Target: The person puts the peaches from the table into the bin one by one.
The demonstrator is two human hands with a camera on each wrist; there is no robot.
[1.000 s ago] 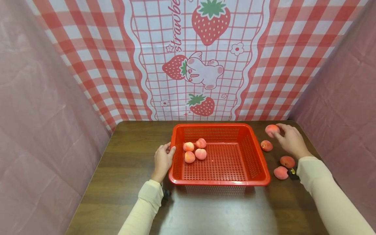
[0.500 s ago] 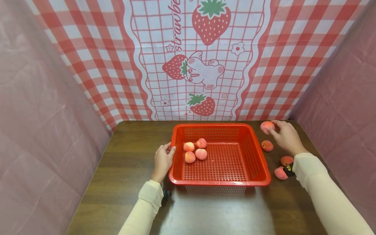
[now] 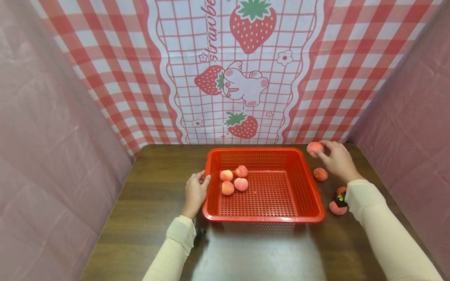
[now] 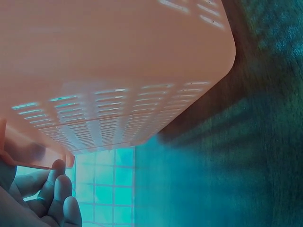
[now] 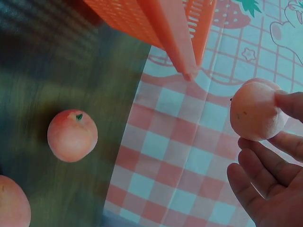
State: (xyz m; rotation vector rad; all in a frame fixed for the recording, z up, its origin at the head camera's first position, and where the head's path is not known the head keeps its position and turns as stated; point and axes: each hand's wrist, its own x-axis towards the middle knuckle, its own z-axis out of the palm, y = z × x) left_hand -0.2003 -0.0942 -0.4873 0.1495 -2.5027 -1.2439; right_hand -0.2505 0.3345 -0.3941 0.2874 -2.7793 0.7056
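Observation:
My right hand (image 3: 339, 160) pinches a peach (image 3: 315, 149) between thumb and fingers, held above the table just beyond the basket's far right corner. In the right wrist view this peach (image 5: 255, 109) hangs clear of the table, the other fingers loosely bent below it. The red plastic basket (image 3: 263, 219) stands on the table with several peaches (image 3: 241, 184) grouped in its left half. My left hand (image 3: 195, 193) grips the basket's left rim, thumb on top. In the left wrist view, its fingers (image 4: 61, 189) curl under the rim.
Right of the basket, a peach (image 3: 320, 174) lies near my right hand. Two more peaches (image 3: 338, 208) sit closer to the front, partly covered by the right wrist's camera. Behind the brown wooden table (image 3: 154, 195) hangs a checked strawberry cloth (image 3: 140, 78); pink curtains (image 3: 52, 136) flank it.
My right hand has moved left and farther back with the peach, toward the basket's far right corner. The left hand and the basket stay nearly in place.

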